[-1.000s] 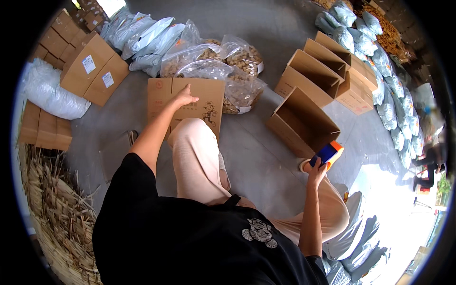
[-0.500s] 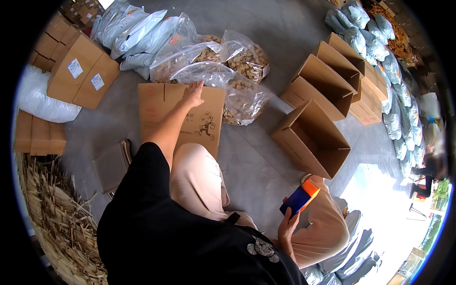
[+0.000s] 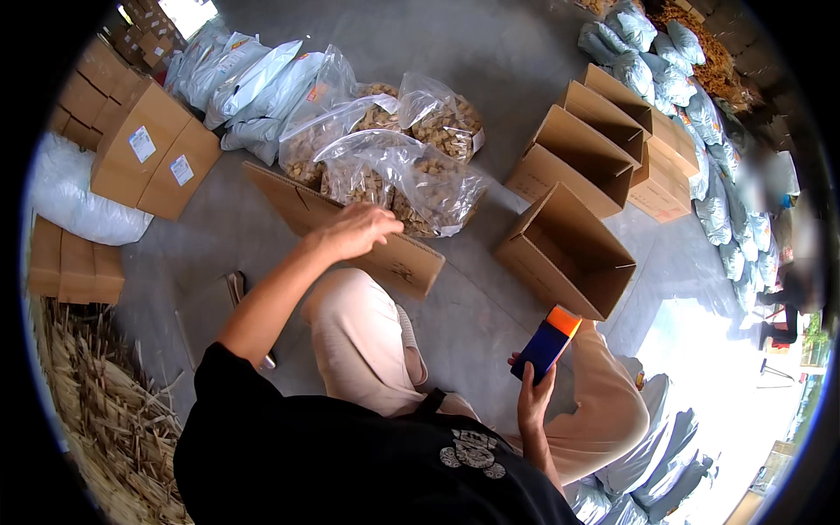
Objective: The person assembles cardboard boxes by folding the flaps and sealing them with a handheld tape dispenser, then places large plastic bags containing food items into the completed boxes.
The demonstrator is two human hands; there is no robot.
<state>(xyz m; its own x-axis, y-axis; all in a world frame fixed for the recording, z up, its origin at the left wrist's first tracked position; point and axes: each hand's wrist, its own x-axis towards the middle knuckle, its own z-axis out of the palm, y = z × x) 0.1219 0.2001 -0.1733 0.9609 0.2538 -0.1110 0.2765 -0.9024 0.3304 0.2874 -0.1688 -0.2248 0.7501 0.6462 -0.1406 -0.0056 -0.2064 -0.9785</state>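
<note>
My left hand (image 3: 357,232) reaches forward, its fingers bent over the upper edge of a flattened cardboard box (image 3: 289,203). That box now stands tilted on edge in front of my left knee, its printed face mostly turned out of sight. My right hand (image 3: 535,395) is wrapped round a blue block-shaped object with an orange end (image 3: 546,343), held beside my right knee; its exact kind does not show. Just beyond the orange end is an open cardboard box (image 3: 573,249) lying at an angle.
Clear plastic bags of brown chunks (image 3: 367,166) lie behind the flattened box. Several open cartons (image 3: 582,149) line up at the right. Grey parcels (image 3: 262,79) and closed cartons (image 3: 149,149) are at the far left, straw-like material (image 3: 105,411) at the near left.
The flattened box has tipped from showing its printed face to standing nearly edge-on, with my left hand closing on its edge. The blue and orange object has shifted slightly left and turned more upright.
</note>
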